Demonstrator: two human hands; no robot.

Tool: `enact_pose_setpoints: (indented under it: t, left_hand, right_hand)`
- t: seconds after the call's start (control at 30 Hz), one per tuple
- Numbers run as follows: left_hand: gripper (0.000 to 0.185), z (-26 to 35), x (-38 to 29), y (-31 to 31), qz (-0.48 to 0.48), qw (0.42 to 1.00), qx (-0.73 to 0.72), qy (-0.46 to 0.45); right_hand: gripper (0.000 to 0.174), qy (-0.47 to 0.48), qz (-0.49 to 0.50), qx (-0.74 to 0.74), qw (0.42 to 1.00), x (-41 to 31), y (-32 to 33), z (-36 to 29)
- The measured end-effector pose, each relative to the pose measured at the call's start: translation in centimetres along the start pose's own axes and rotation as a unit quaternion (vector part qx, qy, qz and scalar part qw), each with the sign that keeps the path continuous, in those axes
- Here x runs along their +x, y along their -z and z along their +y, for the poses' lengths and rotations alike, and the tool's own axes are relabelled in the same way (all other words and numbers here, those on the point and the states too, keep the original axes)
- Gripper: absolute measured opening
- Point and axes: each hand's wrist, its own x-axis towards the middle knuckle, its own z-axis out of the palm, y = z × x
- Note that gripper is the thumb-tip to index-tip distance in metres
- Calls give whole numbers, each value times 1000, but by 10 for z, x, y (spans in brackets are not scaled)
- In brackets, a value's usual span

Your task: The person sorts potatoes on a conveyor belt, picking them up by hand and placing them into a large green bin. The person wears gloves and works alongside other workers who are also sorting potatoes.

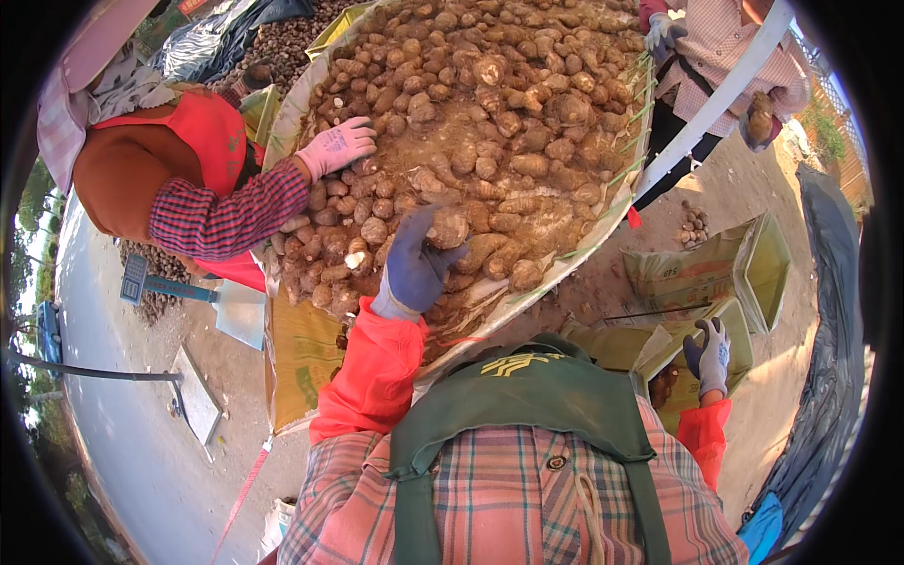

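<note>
My left hand (pixel 411 272), in a blue-grey work glove, reaches over the near edge of a heap of brown taro corms (pixel 530 165). Its thumb and fingers close around a large round taro corm (pixel 449 227). The heap lies on a raised sorting table with a pale cloth-covered rim (pixel 508 311). Off to the right, my right hand (pixel 710 357) wears a similar glove and is above an open yellowish woven sack (pixel 738 332). Its fingers are spread and nothing shows in them. Some dark corms (pixel 662 387) lie inside that sack.
At left, a co-worker's pink-gloved hand (pixel 342 147) rests on the heap. Another person at right holds a corm (pixel 760 113). A second sack (pixel 766 275) stands open on the right. A platform scale (pixel 240 311) stands left, by a yellow sack (pixel 304 360).
</note>
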Motion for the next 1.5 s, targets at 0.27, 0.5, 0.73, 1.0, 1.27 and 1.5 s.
enact_pose_setpoints:
  t: [0.27, 0.5, 0.73, 1.0, 1.27, 1.5]
  left_hand:
    - [55, 20, -42, 15, 52, 547, 716, -430]
    - [51, -29, -82, 68, -158, 486, 817, -267]
    - [52, -39, -107, 134, -24, 516, 816, -260]
    - [20, 5, -154, 196, 311, 579, 716, -237]
    - [35, 54, -48, 131, 307, 674, 659, -134]
    - [44, 89, 48, 144, 124, 562, 818, 25]
  right_hand:
    - [22, 243, 87, 172, 951, 74, -14, -171]
    - [83, 372, -326, -66, 867, 106, -55, -334]
    - [81, 416, -364, -107, 827, 71, -104, -399]
    - [63, 611, -358, 167, 686, 36, -147, -422]
    - [39, 453, -262, 229, 821, 106, -86, -364]
    - [40, 388, -309, 250, 832, 78, -78, -341]
